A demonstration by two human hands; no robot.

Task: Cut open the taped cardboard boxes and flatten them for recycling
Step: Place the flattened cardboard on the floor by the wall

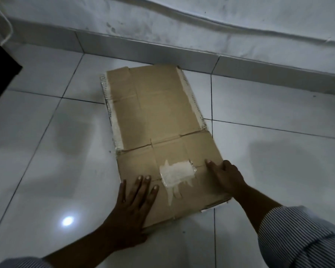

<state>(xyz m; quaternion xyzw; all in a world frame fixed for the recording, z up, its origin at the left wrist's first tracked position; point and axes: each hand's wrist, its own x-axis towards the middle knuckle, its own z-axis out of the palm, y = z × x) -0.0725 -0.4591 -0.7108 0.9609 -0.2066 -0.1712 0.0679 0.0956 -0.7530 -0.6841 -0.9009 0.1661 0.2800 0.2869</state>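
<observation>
- Both hands press flat on the near end of the cardboard box (159,120), which lies collapsed on the white tiled floor (46,132), its far end close to the skirting (147,47) of the wall.
- Left hand (135,202) rests palm down on the near left corner, fingers spread apart and gripping nothing; by my judgement it pins that flap so the sheet cannot spring up.
- Right hand (225,175) lies on the near right edge, fingers loosely together and pointing left toward the tape patch (177,174); it clasps nothing either and seems to smooth the crease there.
- The whitish tape patch sits between the two hands, torn and wrinkled.
- Pale tape strips (191,97) run along both long sides.
- No cutter shows anywhere.
- Flattening of this box looks close to done.
</observation>
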